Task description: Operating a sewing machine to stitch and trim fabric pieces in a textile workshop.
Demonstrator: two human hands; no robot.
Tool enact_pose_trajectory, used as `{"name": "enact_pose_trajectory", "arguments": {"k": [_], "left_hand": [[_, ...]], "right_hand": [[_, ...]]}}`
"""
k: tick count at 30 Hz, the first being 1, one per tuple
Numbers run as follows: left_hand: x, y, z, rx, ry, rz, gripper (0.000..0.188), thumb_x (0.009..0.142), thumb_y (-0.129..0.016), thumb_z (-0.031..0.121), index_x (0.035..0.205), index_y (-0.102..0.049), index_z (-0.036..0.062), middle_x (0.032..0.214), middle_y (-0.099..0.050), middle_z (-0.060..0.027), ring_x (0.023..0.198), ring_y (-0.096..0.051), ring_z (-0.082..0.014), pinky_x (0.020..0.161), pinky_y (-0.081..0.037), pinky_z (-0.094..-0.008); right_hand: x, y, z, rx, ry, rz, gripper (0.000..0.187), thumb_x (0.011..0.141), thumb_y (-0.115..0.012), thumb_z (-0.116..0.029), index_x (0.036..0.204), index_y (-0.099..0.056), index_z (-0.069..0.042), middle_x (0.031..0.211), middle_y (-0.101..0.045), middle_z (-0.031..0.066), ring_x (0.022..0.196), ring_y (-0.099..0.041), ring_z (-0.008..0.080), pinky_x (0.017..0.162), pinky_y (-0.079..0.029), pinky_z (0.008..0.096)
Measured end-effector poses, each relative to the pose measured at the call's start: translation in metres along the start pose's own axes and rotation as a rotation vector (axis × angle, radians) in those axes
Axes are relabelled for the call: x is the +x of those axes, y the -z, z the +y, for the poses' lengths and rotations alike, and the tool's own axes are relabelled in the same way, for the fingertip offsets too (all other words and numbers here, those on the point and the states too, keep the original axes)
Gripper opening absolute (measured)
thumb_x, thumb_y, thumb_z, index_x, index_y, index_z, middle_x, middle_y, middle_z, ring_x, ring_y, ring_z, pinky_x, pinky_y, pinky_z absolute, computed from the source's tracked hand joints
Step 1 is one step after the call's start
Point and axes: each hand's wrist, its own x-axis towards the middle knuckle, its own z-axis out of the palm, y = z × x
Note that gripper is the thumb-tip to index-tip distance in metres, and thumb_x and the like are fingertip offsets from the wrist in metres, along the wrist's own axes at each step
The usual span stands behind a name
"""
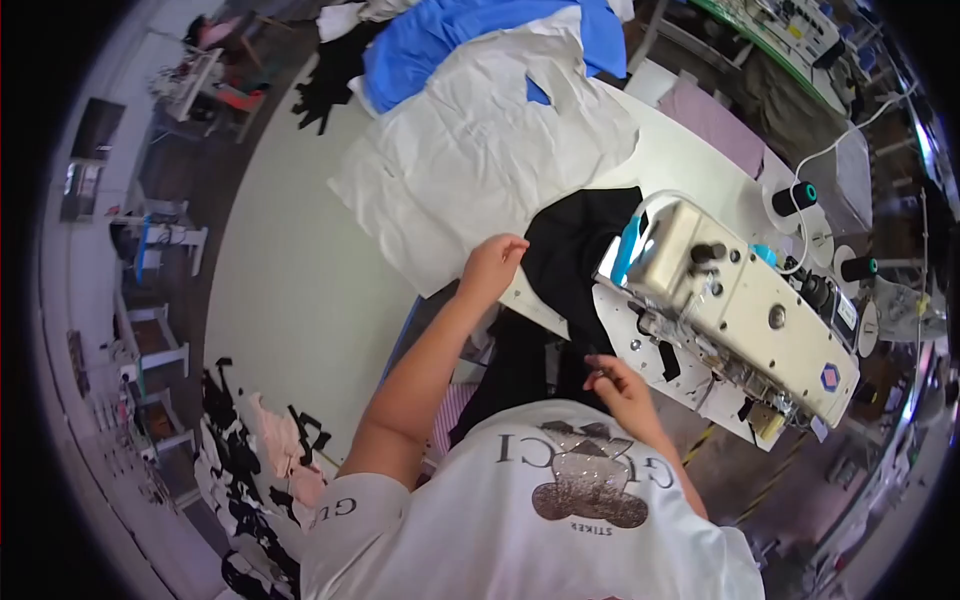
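Note:
A piece of black fabric (572,245) lies beside the sewing machine (740,300) and runs down over the table's front edge toward my lap. My left hand (492,268) is closed at the fabric's left edge, its fingertips pinched together there. Lower down, in front of the machine, my right hand (622,388) is curled, with thumb and fingers together around something small and dark that I cannot make out. Just beyond my left hand, a large white cloth piece (470,150) is spread on the pale table (290,250).
Blue fabric (430,60) is heaped at the far side, with black strips (335,75) beside it. Black and pink scraps (280,440) pile up near left. Thread cones (795,198) stand behind the machine at right.

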Motion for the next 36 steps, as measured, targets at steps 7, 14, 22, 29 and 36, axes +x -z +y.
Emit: {"name": "enact_pose_trajectory", "arguments": {"k": [7,14,22,29,36], "left_hand": [[0.091,-0.028,0.043,-0.262,-0.369,-0.164,0.019,0.090,-0.057,0.003,0.107,-0.065,-0.0004,0.104,-0.069,-0.0086,0.094,-0.066,-0.0157,0.086,-0.050,-0.0273],[0.122,-0.090,0.038,-0.235,-0.941,-0.325,0.026,0.085,-0.063,0.008,0.110,-0.066,0.0042,0.118,-0.064,-0.0127,0.109,-0.060,-0.0244,0.095,-0.046,-0.0328],[0.130,-0.109,0.048,-0.099,-0.922,-0.581,0.031,0.085,-0.050,0.005,0.113,-0.065,0.0020,0.105,-0.068,-0.0125,0.095,-0.062,-0.0206,0.088,-0.047,-0.0313],[0.137,-0.096,0.074,0.270,-1.087,-0.661,0.031,0.080,-0.053,0.002,0.108,-0.064,-0.0001,0.105,-0.068,-0.0117,0.100,-0.063,-0.0199,0.089,-0.048,-0.0319],[0.116,-0.077,0.067,0.089,-1.259,-0.442,0.016,0.073,-0.062,0.005,0.089,-0.067,0.0053,0.094,-0.061,-0.0128,0.089,-0.061,-0.0300,0.081,-0.050,-0.0374]], "right_hand": [[0.050,-0.037,0.031,0.014,-0.031,-0.005,0.024,0.093,-0.057,-0.006,0.117,-0.056,-0.001,0.096,-0.064,0.0013,0.081,-0.053,0.0043,0.073,-0.042,0.0202],[0.088,-0.034,0.102,0.022,0.340,0.082,0.025,0.094,-0.055,-0.007,0.118,-0.056,-0.001,0.099,-0.064,0.0036,0.076,-0.050,0.0038,0.067,-0.042,0.0192],[0.021,-0.080,0.141,0.219,0.386,0.289,0.041,0.097,-0.055,-0.029,0.128,-0.047,-0.002,0.092,-0.062,0.0086,0.064,-0.045,0.0082,0.055,-0.035,0.0203],[0.046,-0.090,0.092,0.452,0.417,0.262,0.024,0.101,-0.044,-0.014,0.121,-0.050,-0.003,0.090,-0.060,0.0052,0.062,-0.044,0.0080,0.057,-0.036,0.0212],[0.095,-0.070,0.037,0.715,0.521,0.268,0.026,0.104,-0.039,-0.022,0.116,-0.048,-0.001,0.077,-0.060,0.0087,0.055,-0.045,0.0115,0.049,-0.035,0.0237]]}}
